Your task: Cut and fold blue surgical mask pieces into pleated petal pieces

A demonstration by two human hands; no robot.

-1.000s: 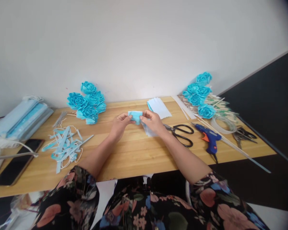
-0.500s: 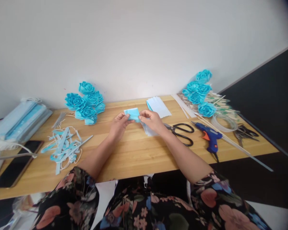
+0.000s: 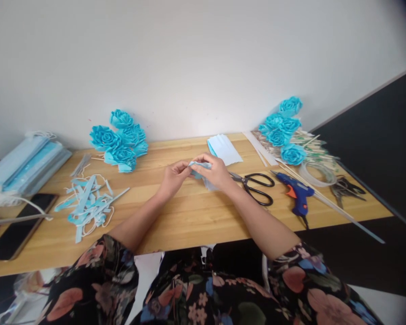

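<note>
Between my two hands is a small piece of light blue mask fabric, bunched and partly covered by the fingers. My left hand pinches its left end, thumb and fingertips pressed together. My right hand is closed around the other side, its fingers over the top. Beneath the right hand a pale sheet shows in part on the table. Just behind lies a stack of white and blue fabric sheets. Black-handled scissors rest beside my right wrist, blades partly hidden.
Blue fabric roses stand at the left and right against the wall. Cut strips, a phone and stacked face masks lie left. A glue gun, clear tape roll and pliers lie right.
The blue fabric piece, held flat and spread half a second ago, is now bunched. My left hand has moved right, closer to my right hand, whose fingers now curl over the fabric.
</note>
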